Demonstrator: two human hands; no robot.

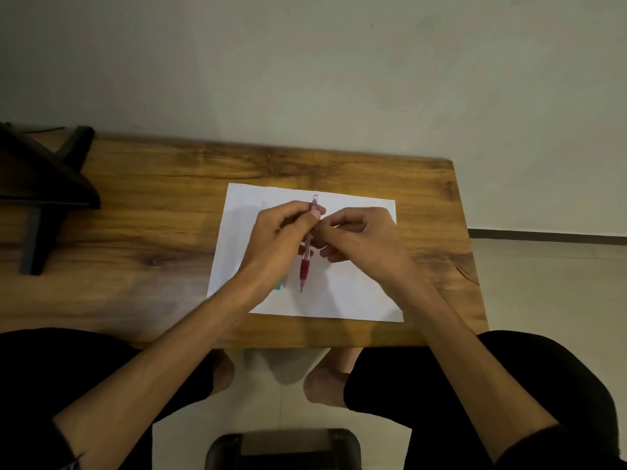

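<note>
A person sits at a wooden surface [152,232] with both forearms reaching in over its near edge. A white sheet of paper [356,293] lies flat on the surface, and both hands meet above the middle of it.

The left hand [274,239] is curled round the upper half of a red pen [304,266], thumb pressed against the barrel near its top. The pen is held above the paper, almost in line with the person's view, its clear clip end pointing away and its red grip and tip pointing back toward the person. The tip hangs close over the paper; whether it touches cannot be told.

The right hand [363,239] comes in from the other side with fingers curled, its thumb and forefinger pinching the pen just beside the left thumb. The lower fingers are folded under the palm.

A small teal patch [280,285] shows on the paper just under the left wrist. A dark stand [44,184] sits at the far left of the surface, well apart from the paper.
</note>
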